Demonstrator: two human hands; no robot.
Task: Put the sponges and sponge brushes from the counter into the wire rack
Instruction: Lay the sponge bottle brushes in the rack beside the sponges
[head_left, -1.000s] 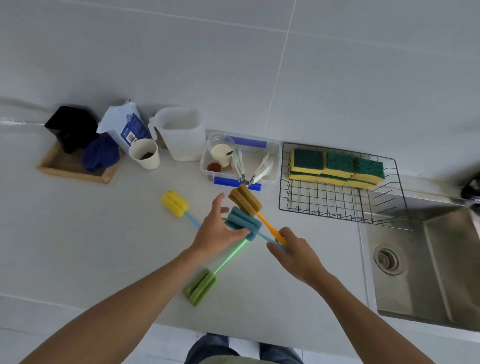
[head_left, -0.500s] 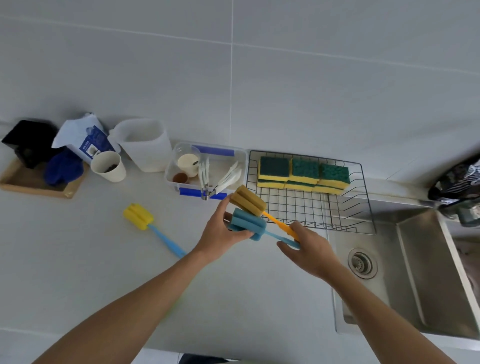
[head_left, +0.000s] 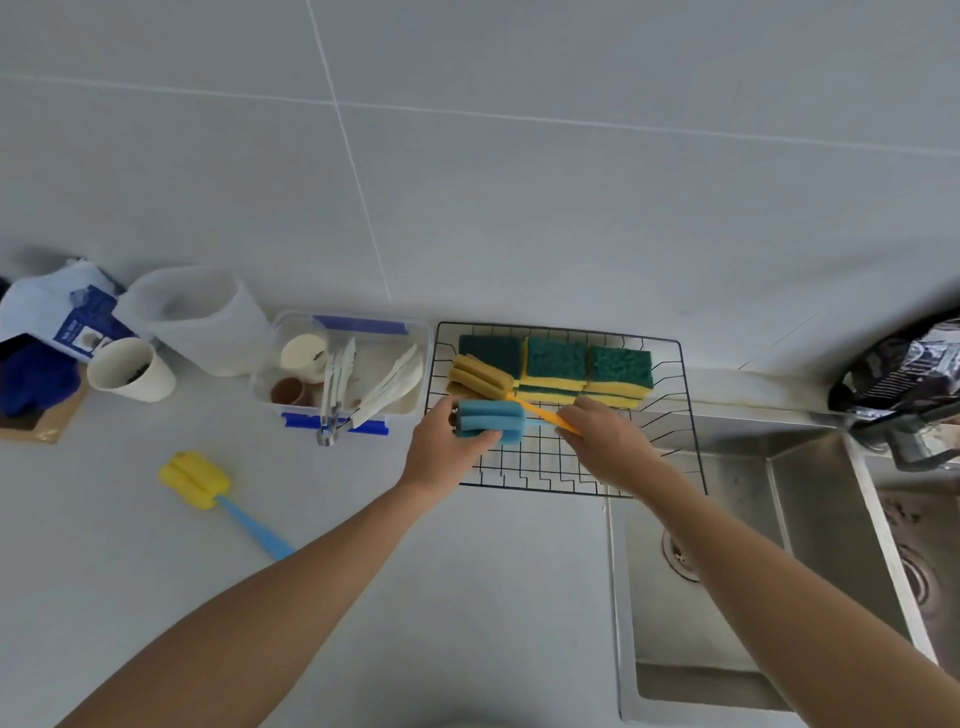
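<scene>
Left hand: our left hand (head_left: 444, 452) reaches over the rack's left edge, fingers and thumb curled round the blue brush (head_left: 488, 421) by its foam head.
Right hand: our right hand (head_left: 605, 441) hangs above the rack, fingers closed on the orange handle (head_left: 543, 414) of the tan brush; the blue brush's handle runs in under the same hand, and we cannot tell whether it is gripped too.
Tan brush: the tan brush (head_left: 480, 375) has its foam head over the rack's back left corner, just in front of the leftmost sponge; we cannot tell whether it touches the wire.
Blue brush: it is held level above the rack's front left part, just in front of the tan head.
Rack: the rack (head_left: 561, 470) stands on the worktop (head_left: 156, 561) against the wall, its right end reaching over the sink (head_left: 737, 571).
Sponges: green-and-yellow sponges (head_left: 587, 371) sit in a row along the rack's back side.
Yellow brush: a yellow brush (head_left: 195, 478) with a blue handle lies on the worktop, well left of the rack.
Also on the worktop: a clear box (head_left: 405, 332) with blue clips just left of the rack, then a jug (head_left: 202, 322), a cup (head_left: 130, 370) and a bag (head_left: 62, 312) further left.
</scene>
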